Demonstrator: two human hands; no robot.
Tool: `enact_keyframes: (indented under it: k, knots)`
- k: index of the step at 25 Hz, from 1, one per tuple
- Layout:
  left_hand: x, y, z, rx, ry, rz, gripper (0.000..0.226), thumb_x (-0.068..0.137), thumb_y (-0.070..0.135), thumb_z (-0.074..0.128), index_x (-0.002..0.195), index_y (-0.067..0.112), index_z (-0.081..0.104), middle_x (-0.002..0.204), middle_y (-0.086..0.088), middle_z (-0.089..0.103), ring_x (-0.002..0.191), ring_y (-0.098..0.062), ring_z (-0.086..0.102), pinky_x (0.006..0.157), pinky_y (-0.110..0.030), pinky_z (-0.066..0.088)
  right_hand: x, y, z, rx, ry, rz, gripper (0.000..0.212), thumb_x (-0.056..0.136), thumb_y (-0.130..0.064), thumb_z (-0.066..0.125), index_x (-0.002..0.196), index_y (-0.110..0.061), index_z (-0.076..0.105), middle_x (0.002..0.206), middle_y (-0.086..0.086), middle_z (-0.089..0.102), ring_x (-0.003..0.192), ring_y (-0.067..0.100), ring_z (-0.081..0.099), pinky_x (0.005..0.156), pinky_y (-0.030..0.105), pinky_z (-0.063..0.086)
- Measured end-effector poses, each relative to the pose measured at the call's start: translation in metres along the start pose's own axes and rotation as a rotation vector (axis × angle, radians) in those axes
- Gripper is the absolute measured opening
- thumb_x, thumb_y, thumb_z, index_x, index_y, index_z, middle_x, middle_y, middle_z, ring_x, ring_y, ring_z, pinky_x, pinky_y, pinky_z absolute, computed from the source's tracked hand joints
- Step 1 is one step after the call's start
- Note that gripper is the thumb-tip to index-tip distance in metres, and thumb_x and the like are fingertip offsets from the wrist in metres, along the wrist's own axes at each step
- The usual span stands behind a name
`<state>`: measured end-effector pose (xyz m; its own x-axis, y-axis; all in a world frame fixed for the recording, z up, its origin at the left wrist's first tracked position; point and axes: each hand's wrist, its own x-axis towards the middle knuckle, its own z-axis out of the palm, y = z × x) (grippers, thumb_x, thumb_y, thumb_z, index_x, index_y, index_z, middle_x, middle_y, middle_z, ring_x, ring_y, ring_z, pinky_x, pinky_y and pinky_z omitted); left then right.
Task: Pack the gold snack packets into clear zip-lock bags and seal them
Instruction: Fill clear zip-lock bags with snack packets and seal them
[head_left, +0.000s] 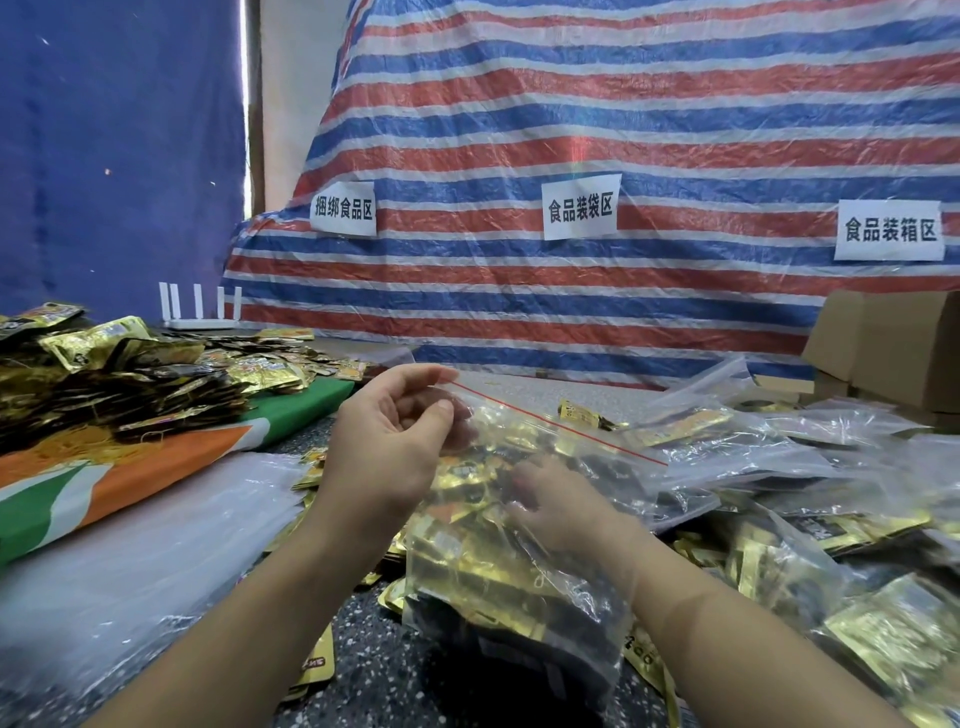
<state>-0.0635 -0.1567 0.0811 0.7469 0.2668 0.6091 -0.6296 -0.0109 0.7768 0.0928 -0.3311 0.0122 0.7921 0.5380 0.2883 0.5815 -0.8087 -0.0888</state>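
The left hand (387, 441) pinches the red-lined rim of the clear zip-lock bag (519, 545), holding its mouth open over the tabletop (374, 670); the right hand (558, 506) reaches inside among the gold snack packets (467, 551), its fingers apparently spread, though blurred

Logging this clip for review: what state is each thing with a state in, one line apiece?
zip-lock bag: mouth open, unsealed, gold packets inside
left hand: pinches the bag's rim at the red strip
right hand: inside the bag, grip unclear through the plastic
filled bags: piled at right, seals unreadable
cardboard boxes: far right, openings out of sight
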Motion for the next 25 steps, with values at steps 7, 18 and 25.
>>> enact_keyframes:
  k: [7, 18, 25]
  knots:
    - [0.002, -0.002, 0.002, -0.02, 0.009, -0.009, 0.021, 0.095, -0.004, 0.054, 0.102, 0.012, 0.066, 0.074, 0.0, 0.072, 0.068, -0.017, 0.071, 0.063, -0.021, 0.056, -0.01, -0.026, -0.012, -0.117, -0.115, -0.145, 0.014, 0.092, -0.024, 0.055, 0.078, -0.026, 0.054, 0.093, -0.003, 0.059, 0.082, 0.017, 0.059, 0.074, 0.028, 0.053]
    - [0.0, -0.004, 0.006, -0.024, 0.024, -0.039, 0.023, 0.096, -0.004, 0.054, 0.1, 0.015, 0.067, 0.075, -0.002, 0.073, 0.069, -0.018, 0.071, 0.064, -0.022, 0.056, -0.011, -0.031, 0.005, -0.331, 0.062, -0.03, 0.031, 0.102, -0.017, 0.041, 0.121, -0.014, 0.065, 0.118, 0.006, 0.056, 0.101, 0.021, 0.055, 0.093, 0.038, 0.047]
    - [0.002, 0.0, 0.009, -0.028, 0.048, -0.066, 0.022, 0.096, -0.003, 0.054, 0.1, 0.016, 0.066, 0.074, -0.001, 0.073, 0.068, -0.017, 0.072, 0.063, -0.022, 0.057, -0.011, -0.016, -0.013, 0.12, 0.143, 0.187, 0.032, 0.105, -0.021, 0.038, 0.113, -0.014, 0.068, 0.116, 0.003, 0.066, 0.092, 0.019, 0.063, 0.085, 0.038, 0.056]
